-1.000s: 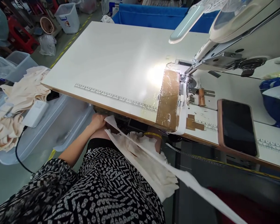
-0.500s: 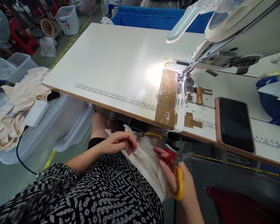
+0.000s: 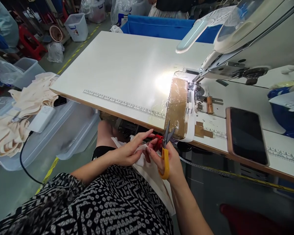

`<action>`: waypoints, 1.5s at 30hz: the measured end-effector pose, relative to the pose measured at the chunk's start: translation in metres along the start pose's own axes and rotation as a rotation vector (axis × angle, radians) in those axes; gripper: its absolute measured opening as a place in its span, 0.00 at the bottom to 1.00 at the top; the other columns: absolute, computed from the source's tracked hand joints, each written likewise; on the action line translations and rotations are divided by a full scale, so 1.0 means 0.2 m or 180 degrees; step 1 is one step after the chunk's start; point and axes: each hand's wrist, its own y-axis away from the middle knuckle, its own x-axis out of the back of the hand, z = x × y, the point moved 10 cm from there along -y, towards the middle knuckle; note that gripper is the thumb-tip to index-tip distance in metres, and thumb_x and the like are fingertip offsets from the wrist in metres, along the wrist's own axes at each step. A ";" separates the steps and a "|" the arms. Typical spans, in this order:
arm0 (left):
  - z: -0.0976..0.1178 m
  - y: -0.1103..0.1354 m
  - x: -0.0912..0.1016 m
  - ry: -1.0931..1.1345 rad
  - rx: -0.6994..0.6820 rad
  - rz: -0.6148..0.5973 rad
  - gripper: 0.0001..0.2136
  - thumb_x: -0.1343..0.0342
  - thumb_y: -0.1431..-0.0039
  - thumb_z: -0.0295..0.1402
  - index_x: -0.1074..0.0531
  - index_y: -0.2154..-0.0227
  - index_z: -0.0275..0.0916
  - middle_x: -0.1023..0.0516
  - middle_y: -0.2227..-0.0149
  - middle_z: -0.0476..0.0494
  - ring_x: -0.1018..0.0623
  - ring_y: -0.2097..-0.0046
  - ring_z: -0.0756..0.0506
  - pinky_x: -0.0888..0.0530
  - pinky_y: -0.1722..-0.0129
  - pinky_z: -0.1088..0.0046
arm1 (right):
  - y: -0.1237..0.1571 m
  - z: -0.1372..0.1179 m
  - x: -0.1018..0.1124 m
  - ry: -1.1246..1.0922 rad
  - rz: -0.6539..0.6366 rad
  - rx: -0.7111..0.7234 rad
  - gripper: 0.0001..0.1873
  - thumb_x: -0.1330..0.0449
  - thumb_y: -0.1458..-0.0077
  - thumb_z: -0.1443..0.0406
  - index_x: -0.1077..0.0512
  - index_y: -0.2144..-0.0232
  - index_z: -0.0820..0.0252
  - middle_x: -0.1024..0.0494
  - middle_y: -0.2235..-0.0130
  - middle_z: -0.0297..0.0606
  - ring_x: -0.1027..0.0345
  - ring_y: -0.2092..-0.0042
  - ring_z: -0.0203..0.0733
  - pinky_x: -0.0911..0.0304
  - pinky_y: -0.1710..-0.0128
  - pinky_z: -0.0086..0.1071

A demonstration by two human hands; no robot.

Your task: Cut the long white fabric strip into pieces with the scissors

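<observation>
Cream fabric (image 3: 153, 174) lies across my lap, and a part of it is raised between my hands. My left hand (image 3: 128, 151) has that part between its thumb and fingers, the forefinger stretched out toward the right. My right hand (image 3: 172, 163) is closed round scissors (image 3: 165, 160) with a yellow and a red handle loop. The blades point up, slightly apart, just in front of the table edge. The right thumb and fingertips also meet at the raised fabric, close to my left fingers.
A white sewing table (image 3: 122, 68) with a printed ruler stands ahead, bearing a sewing machine (image 3: 250, 42) and a phone (image 3: 246, 135). To the left, cream cloth pieces (image 3: 34, 94) and a white power bank (image 3: 42, 118) rest on a plastic bin (image 3: 63, 130). Behind is a blue fabric bin (image 3: 159, 27).
My right hand has moved up and left with the scissors, the blades now pointing up. Both hands have come together at the fabric, which is lifted between them. The view has shifted slightly.
</observation>
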 end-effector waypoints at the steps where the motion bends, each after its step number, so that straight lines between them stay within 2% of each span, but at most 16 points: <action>1: -0.03 0.00 0.01 0.0010 0.0102 0.0110 0.30 0.54 0.39 0.26 0.56 0.35 0.45 0.42 0.39 0.35 0.33 0.43 0.43 0.30 0.48 0.65 | 0.00 -0.02 0.02 0.0164 0.0062 0.0073 0.15 0.39 0.46 0.54 0.37 0.66 0.56 0.30 0.70 0.32 0.35 0.73 0.35 0.35 0.72 0.30; 3: -0.09 0.01 0.03 -0.0017 0.0383 0.0283 0.22 0.51 0.38 0.31 0.42 0.41 0.40 0.33 0.47 0.36 0.27 0.54 0.46 0.28 0.57 0.69 | 0.00 -0.08 0.06 0.0516 0.0224 0.0270 0.14 0.40 0.45 0.54 0.36 0.66 0.56 0.30 0.68 0.34 0.35 0.68 0.37 0.35 0.67 0.31; 5: -0.13 0.01 0.05 -0.0208 0.0542 0.0389 0.11 0.50 0.38 0.35 0.30 0.56 0.37 0.26 0.59 0.40 0.27 0.61 0.47 0.29 0.60 0.71 | 0.00 -0.13 0.10 0.0772 0.0335 0.0375 0.14 0.40 0.45 0.53 0.36 0.66 0.56 0.30 0.68 0.35 0.35 0.66 0.39 0.35 0.64 0.32; 7: -0.11 0.01 0.07 -0.0561 0.0465 0.0468 0.10 0.49 0.38 0.37 0.27 0.68 0.37 0.26 0.65 0.42 0.28 0.59 0.46 0.31 0.56 0.69 | -0.01 -0.16 0.12 0.0913 0.0342 0.0381 0.16 0.41 0.45 0.51 0.36 0.67 0.56 0.30 0.68 0.36 0.35 0.67 0.39 0.36 0.64 0.32; 8: -0.09 0.01 0.09 -0.0747 0.0420 0.0550 0.11 0.48 0.39 0.38 0.27 0.70 0.37 0.26 0.65 0.42 0.29 0.58 0.45 0.32 0.55 0.68 | -0.01 -0.17 0.12 0.0961 0.0324 0.0374 0.16 0.41 0.45 0.51 0.36 0.67 0.56 0.29 0.68 0.36 0.35 0.67 0.40 0.36 0.65 0.32; 11: -0.09 0.03 0.15 -0.0798 0.0602 0.0763 0.12 0.47 0.40 0.40 0.27 0.71 0.37 0.27 0.64 0.43 0.29 0.61 0.46 0.32 0.60 0.71 | -0.01 -0.18 0.13 0.1073 0.0183 0.0346 0.16 0.43 0.44 0.51 0.35 0.66 0.56 0.28 0.67 0.36 0.34 0.66 0.40 0.36 0.65 0.30; 14: -0.20 0.05 0.14 0.0369 0.1260 0.0610 0.15 0.47 0.41 0.45 0.30 0.70 0.36 0.29 0.75 0.48 0.30 0.75 0.52 0.35 0.76 0.77 | 0.01 -0.11 0.14 0.1200 -0.0238 0.0083 0.16 0.44 0.44 0.49 0.35 0.68 0.56 0.29 0.69 0.34 0.35 0.69 0.38 0.37 0.69 0.29; 16: -0.25 0.08 0.09 0.1235 0.1657 0.0386 0.17 0.46 0.43 0.48 0.32 0.69 0.36 0.29 0.80 0.51 0.30 0.80 0.52 0.37 0.81 0.79 | 0.06 -0.03 0.13 0.1300 -0.0711 -0.0198 0.18 0.46 0.43 0.48 0.37 0.70 0.55 0.31 0.72 0.32 0.37 0.71 0.37 0.39 0.72 0.28; 19: -0.27 0.09 0.05 0.1858 0.1898 0.0227 0.19 0.43 0.46 0.48 0.33 0.69 0.34 0.23 0.76 0.44 0.21 0.73 0.47 0.30 0.77 0.78 | 0.15 0.10 0.11 0.1530 -0.1379 -0.0593 0.20 0.48 0.43 0.47 0.39 0.73 0.56 0.34 0.74 0.31 0.40 0.71 0.38 0.41 0.73 0.29; 22: -0.27 0.09 0.04 0.2002 0.1949 0.0213 0.18 0.39 0.48 0.46 0.32 0.68 0.34 0.20 0.71 0.40 0.19 0.67 0.45 0.27 0.72 0.76 | 0.21 0.19 0.10 0.1782 -0.1756 -0.0813 0.20 0.48 0.44 0.47 0.39 0.73 0.56 0.34 0.74 0.32 0.40 0.71 0.39 0.41 0.72 0.30; 27: -0.30 0.09 0.03 0.2029 0.2011 0.0298 0.18 0.36 0.51 0.44 0.35 0.67 0.36 0.19 0.70 0.43 0.18 0.66 0.44 0.25 0.69 0.75 | 0.19 0.22 0.07 0.1911 -0.1887 -0.0767 0.22 0.49 0.43 0.45 0.39 0.74 0.56 0.34 0.74 0.32 0.42 0.71 0.38 0.42 0.73 0.30; 32: -0.32 0.11 0.02 0.1911 0.2197 0.0209 0.19 0.37 0.51 0.47 0.30 0.70 0.33 0.19 0.71 0.39 0.18 0.66 0.43 0.25 0.68 0.73 | 0.16 0.21 0.04 0.2012 -0.2063 -0.0761 0.24 0.50 0.44 0.44 0.44 0.76 0.56 0.41 0.76 0.29 0.46 0.73 0.37 0.47 0.74 0.29; 38: -0.33 0.13 0.01 0.1983 0.2313 0.0212 0.20 0.37 0.52 0.48 0.28 0.70 0.32 0.19 0.73 0.39 0.19 0.69 0.45 0.26 0.70 0.75 | 0.14 0.22 0.02 0.1820 -0.2151 -0.0694 0.26 0.49 0.45 0.43 0.46 0.78 0.56 0.46 0.77 0.27 0.51 0.74 0.34 0.50 0.77 0.27; 42: -0.34 0.12 0.01 0.2024 0.2341 0.0218 0.21 0.37 0.53 0.48 0.28 0.71 0.32 0.20 0.75 0.40 0.19 0.71 0.45 0.26 0.72 0.76 | 0.13 0.23 0.02 0.2029 -0.2105 -0.0615 0.25 0.49 0.45 0.44 0.46 0.78 0.56 0.43 0.78 0.27 0.50 0.75 0.34 0.51 0.77 0.28; 45: -0.35 0.12 0.01 0.2066 0.2362 0.0211 0.21 0.36 0.54 0.49 0.29 0.71 0.32 0.20 0.76 0.40 0.19 0.72 0.46 0.26 0.72 0.77 | 0.11 0.20 0.03 0.2429 -0.1893 -0.0399 0.24 0.49 0.44 0.46 0.47 0.78 0.55 0.40 0.79 0.28 0.47 0.76 0.36 0.51 0.77 0.29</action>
